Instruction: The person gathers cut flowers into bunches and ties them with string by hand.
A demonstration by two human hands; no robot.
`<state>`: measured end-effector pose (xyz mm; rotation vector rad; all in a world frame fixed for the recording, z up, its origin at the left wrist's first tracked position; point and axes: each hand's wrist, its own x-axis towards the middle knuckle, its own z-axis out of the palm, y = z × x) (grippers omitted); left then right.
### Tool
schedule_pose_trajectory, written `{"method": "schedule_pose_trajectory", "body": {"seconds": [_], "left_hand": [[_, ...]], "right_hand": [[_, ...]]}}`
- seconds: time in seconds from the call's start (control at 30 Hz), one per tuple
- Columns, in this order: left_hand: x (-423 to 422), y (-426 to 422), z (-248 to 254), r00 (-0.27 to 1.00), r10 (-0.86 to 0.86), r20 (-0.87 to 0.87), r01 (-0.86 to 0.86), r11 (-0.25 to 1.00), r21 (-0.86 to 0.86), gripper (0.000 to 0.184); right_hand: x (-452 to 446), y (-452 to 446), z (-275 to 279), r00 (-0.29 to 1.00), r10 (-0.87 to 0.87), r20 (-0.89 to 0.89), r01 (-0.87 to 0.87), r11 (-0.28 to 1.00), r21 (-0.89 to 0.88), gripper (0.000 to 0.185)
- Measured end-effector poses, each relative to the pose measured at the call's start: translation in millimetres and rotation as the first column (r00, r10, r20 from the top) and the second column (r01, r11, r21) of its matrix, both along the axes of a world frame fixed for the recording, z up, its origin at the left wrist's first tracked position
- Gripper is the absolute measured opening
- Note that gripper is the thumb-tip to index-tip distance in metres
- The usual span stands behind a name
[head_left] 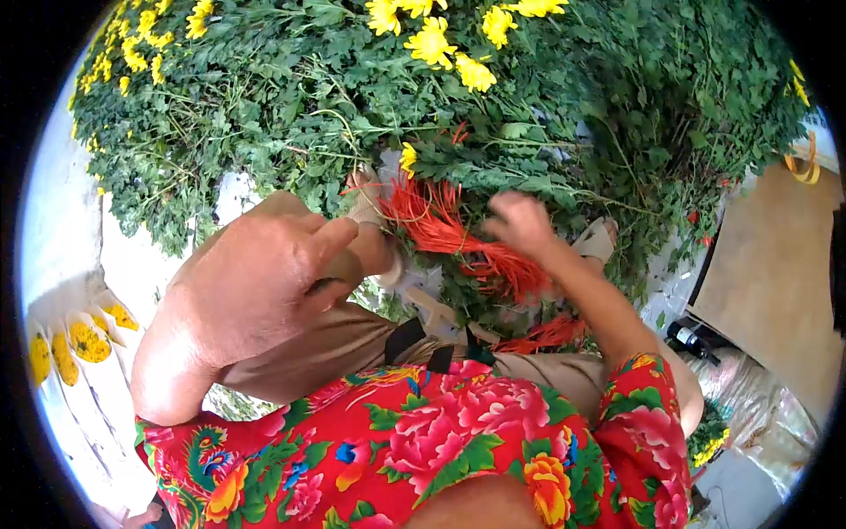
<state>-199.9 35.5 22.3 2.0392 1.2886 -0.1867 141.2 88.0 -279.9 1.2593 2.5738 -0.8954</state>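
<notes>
1. Red floral shirt (414,432) lies nearest the camera, across the lower part of the frame, above the tan trousers (308,353).
2. Left hand (273,256), left of centre, hangs above the knee with its forefinger reaching toward the leafy stems. Its fingers are loosely bent; whether they pinch anything cannot be told.
3. Right hand (520,225), right of centre, is slightly blurred and curled narrow just beside the red strips (432,220). Whether it grips one cannot be told.
4. The strips lie in a loose bunch between the feet at centre, with more strips (555,333) below right. Lifting one by its free end, clear of the others, should avoid tangles.
5. Yellow chrysanthemums (430,42) and their leafy stems (546,97) spread across the upper frame. Stems are best gathered low and supported together; pulling by the blooms could snap them.
6. Leaves overlap the strips near one yellow bloom (408,160), so parting the foliage gently first would be wise.
7. Wrapped yellow flowers (88,339) lie lower left; a brown board (767,273) leans or lies at right, which cannot be told.
</notes>
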Motion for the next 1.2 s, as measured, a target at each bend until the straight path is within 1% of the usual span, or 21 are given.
{"method": "schedule_pose_trajectory", "body": {"seconds": [0.07, 0.13, 0.2, 0.27, 0.33, 0.4, 0.53, 0.57, 0.6, 0.67, 0.73, 0.77, 0.8, 0.83, 0.87, 0.9, 0.93, 1.0, 1.03, 1.13, 1.2], "left_hand": [[1, 5, -1, 1.0, 0.0, -0.003, 0.0, 1.0, -0.018, 0.047], [8, 4, 1, 1.0, -0.024, -0.01, 0.024, 1.0, 0.005, 0.047], [14, 4, 4, 0.998, 0.037, 0.046, -0.036, 0.999, -0.027, 0.042], [18, 8, 9, 0.999, -0.044, 0.004, 0.044, 0.999, 0.014, 0.034], [21, 6, 9, 0.998, -0.044, 0.053, 0.048, 0.997, -0.067, 0.031], [24, 1, 3, 0.995, -0.051, 0.083, 0.051, 0.999, 0.001, 0.031], [24, 0, -2, 0.996, -0.077, 0.044, 0.075, 0.996, 0.044, 0.03], [26, 1, 1, 0.993, -0.108, 0.043, 0.107, 0.994, 0.038, 0.03], [28, 2, 4, 0.989, -0.142, 0.042, 0.141, 0.99, 0.031, 0.029], [26, -1, -3, 0.988, -0.157, 0.008, 0.156, 0.985, 0.077, 0.03], [23, -4, -4, 0.984, -0.178, -0.022, 0.18, 0.976, 0.127, 0.032], [23, -5, -2, 0.985, -0.171, -0.027, 0.173, 0.979, 0.111, 0.037], [22, -6, 0, 0.986, -0.162, -0.032, 0.165, 0.982, 0.097, 0.042], [19, -9, 1, 0.983, -0.18, -0.025, 0.182, 0.976, 0.12, 0.042], [15, -10, -2, 0.983, -0.182, -0.016, 0.183, 0.973, 0.141, 0.048], [12, -12, -3, 0.982, -0.188, -0.006, 0.187, 0.969, 0.161, 0.054], [11, -14, -2, 0.977, -0.211, 0.002, 0.207, 0.961, 0.183, 0.054], [11, -18, -1, 0.984, -0.176, -0.025, 0.178, 0.977, 0.116, 0.057], [13, -20, 0, 0.985, -0.173, -0.022, 0.175, 0.979, 0.104, 0.053], [31, -22, 14, 0.985, -0.166, -0.053, 0.168, 0.985, 0.036, 0.045], [39, -21, 6, 0.978, -0.195, -0.078, 0.199, 0.979, 0.05, 0.052]], "right_hand": [[-8, 33, 18, 0.987, -0.149, -0.057, 0.158, 0.861, 0.484, 0.041], [6, 38, 3, 0.993, -0.107, 0.056, 0.064, 0.857, 0.511, 0.041], [29, 36, -30, 0.951, -0.011, 0.307, -0.079, 0.957, 0.279, 0.041], [33, 33, -21, 0.997, -0.047, 0.068, 0.022, 0.944, 0.33, 0.033], [22, 30, 4, 0.976, -0.066, -0.205, 0.155, 0.877, 0.454, 0.034], [6, 40, 25, 0.951, -0.097, -0.294, 0.201, 0.915, 0.349, 0.035], [-15, 57, 35, 0.982, -0.12, -0.145, 0.155, 0.951, 0.266, 0.042], [-19, 51, 31, 0.978, -0.14, -0.154, 0.187, 0.917, 0.352, 0.058], [-22, 51, 57, 0.979, -0.128, -0.16, 0.165, 0.956, 0.241, 0.071], [-12, 49, 83, 0.991, -0.064, -0.121, 0.103, 0.932, 0.346, 0.073], [38, 61, 86, 0.991, 0.13, 0.017, -0.131, 0.977, 0.17, 0.075], [64, 60, 108, 0.971, 0.163, 0.173, -0.161, 0.987, -0.024, 0.071], [98, 61, 116, 0.958, 0.164, 0.236, -0.098, 0.958, -0.27, 0.071], [122, 51, 138, 0.876, 0.217, 0.43, -0.062, 0.936, -0.348, 0.079], [160, 44, 140, 0.849, 0.235, 0.473, 0.006, 0.891, -0.454, 0.088], [171, 24, 182, 0.89, 0.121, 0.44, 0.165, 0.814, -0.556, 0.082], [189, 2, 191, 0.887, 0.091, 0.454, 0.191, 0.821, -0.538, 0.082], [216, -33, 206, 0.949, -0.102, 0.297, 0.279, 0.71, -0.647, 0.075], [222, -35, 211, 0.946, -0.118, 0.303, 0.292, 0.722, -0.628, 0.075], [203, -26, 195, 0.959, -0.227, 0.171, 0.274, 0.578, -0.769, 0.07], [180, -11, 184, 0.949, -0.306, 0.077, 0.221, 0.473, -0.853, 0.067]]}}
